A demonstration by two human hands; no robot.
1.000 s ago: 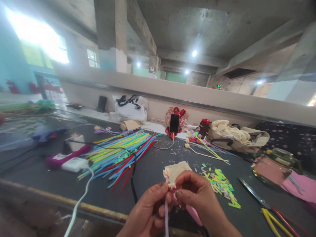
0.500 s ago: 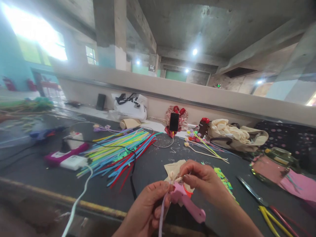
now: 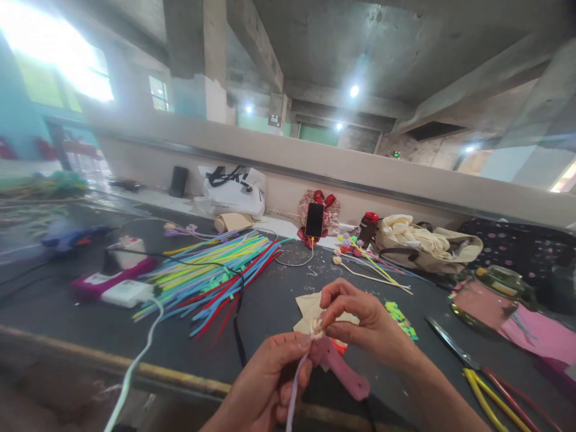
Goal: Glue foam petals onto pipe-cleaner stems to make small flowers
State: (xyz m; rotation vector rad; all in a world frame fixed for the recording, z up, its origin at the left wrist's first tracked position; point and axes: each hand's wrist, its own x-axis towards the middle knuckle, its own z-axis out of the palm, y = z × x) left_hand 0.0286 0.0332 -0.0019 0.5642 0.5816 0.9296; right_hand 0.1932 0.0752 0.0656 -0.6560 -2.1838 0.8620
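Observation:
Near the bottom centre, my left hand [image 3: 274,375] pinches a pale lilac stem [image 3: 294,390] just below a small cream flower-like piece [image 3: 316,326]. The fingertips of my right hand [image 3: 360,318] close on the right and upper side of that cream piece. Just under the fingers lies a pink tool [image 3: 344,375] with a rounded handle end, partly hidden by my left hand. Behind the hands, a beige sheet [image 3: 306,309] rests on the dark table, and a bit of orange shows beside the pink tool.
Colourful fuzzy stems [image 3: 216,270] spread at the left, beside a power strip [image 3: 128,292] and cables. A phone [image 3: 314,219] stands at the back. Finished-looking flowers [image 3: 351,245], green snippets [image 3: 400,321], scissors [image 3: 454,345] and a glass jar [image 3: 486,300] are at the right.
My right hand has shifted slightly left and up around the cream piece, with its fingers more bent over it. The whole view has moved a little.

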